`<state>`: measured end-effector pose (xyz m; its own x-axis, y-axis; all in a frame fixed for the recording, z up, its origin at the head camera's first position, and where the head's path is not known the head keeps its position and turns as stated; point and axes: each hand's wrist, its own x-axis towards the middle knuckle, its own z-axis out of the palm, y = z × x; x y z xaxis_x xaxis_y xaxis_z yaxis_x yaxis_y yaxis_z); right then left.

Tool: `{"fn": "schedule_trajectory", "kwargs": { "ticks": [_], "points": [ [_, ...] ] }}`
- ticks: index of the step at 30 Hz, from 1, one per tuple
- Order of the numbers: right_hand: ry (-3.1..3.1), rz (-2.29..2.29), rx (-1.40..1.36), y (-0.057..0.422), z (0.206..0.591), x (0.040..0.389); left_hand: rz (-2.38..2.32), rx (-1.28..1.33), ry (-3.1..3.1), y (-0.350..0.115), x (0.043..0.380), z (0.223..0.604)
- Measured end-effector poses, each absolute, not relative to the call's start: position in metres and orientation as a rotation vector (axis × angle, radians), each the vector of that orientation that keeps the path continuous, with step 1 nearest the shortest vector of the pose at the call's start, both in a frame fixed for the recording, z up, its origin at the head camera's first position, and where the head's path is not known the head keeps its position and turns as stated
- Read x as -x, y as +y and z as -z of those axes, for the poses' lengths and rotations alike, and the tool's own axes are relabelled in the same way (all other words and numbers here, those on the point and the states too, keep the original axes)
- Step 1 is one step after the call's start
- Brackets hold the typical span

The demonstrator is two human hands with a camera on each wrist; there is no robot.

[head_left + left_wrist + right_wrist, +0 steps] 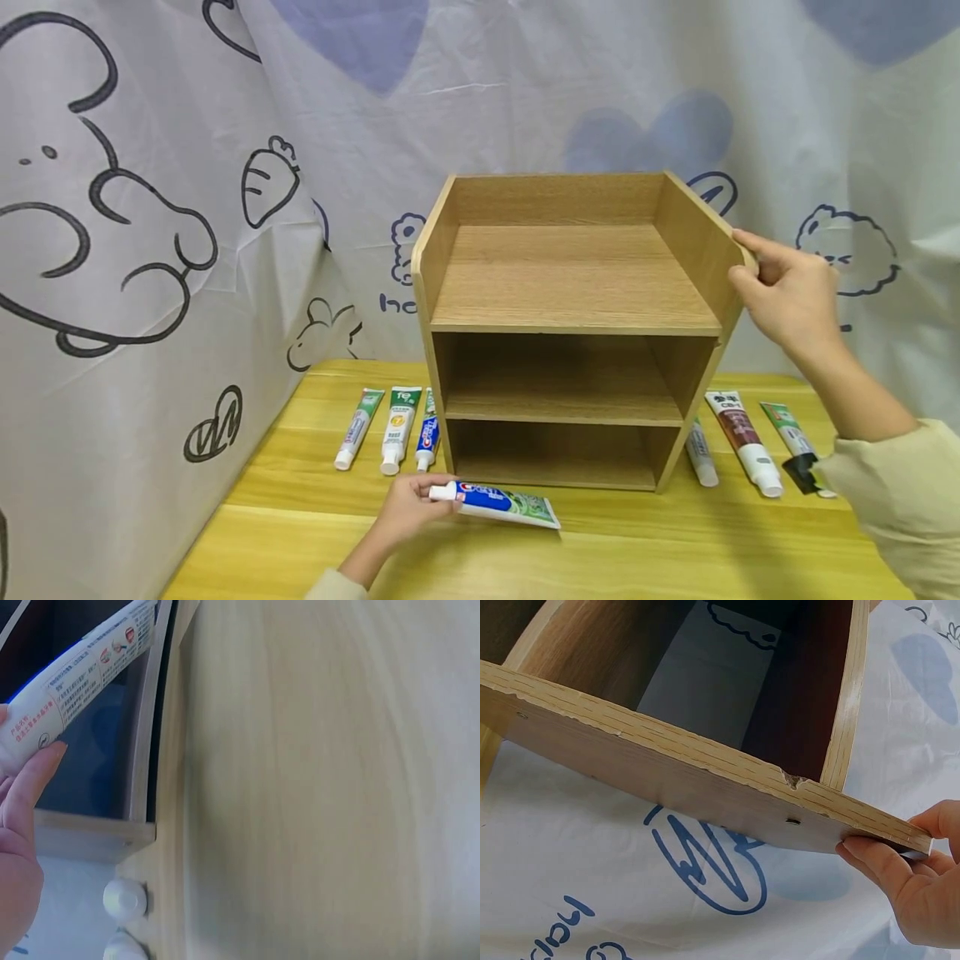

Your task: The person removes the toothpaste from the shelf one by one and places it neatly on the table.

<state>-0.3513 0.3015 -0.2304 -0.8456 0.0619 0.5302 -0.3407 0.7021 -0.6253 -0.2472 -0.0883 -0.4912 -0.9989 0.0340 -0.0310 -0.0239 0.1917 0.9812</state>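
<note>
My left hand (407,506) holds a blue, white and green toothpaste tube (501,502) by its capped end, low in front of the wooden shelf unit (573,279). Printed text on the tube's white back (82,682) faces the left wrist view, with the fingers (30,780) at one end. The unit has an open top level and two compartments below, both with nothing visible inside. My right hand (797,296) grips the upper front edge of its right side panel. Thumb and fingers lie on either side of that panel (705,776) in the right wrist view.
Left of the unit, a slim tube (360,429), a green-and-white tube (401,427) and a blue tube (427,435) lie on the wooden table (285,533). On its right are a partly hidden tube (701,457), a maroon-and-white tube (744,442) and a green tube (787,429). A printed curtain (510,100) hangs behind.
</note>
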Motion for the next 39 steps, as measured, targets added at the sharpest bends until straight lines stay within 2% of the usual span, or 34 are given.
{"fn": "schedule_trajectory", "kwargs": {
  "ticks": [9, 21, 39],
  "points": [
    [-2.387, -1.025, -0.246, 0.307, 0.229, 0.371, -1.938, 0.012, 2.431, -0.105, 0.252, 0.481],
    [-2.405, -1.002, -0.242, 0.308, 0.229, 0.377, -1.906, -0.018, 2.452, -0.131, 0.247, 0.464],
    [-2.399, -1.015, -0.243, 0.307, 0.229, 0.371, -1.794, 0.261, 2.631, -0.164, 0.232, 0.445]
  ]
}}
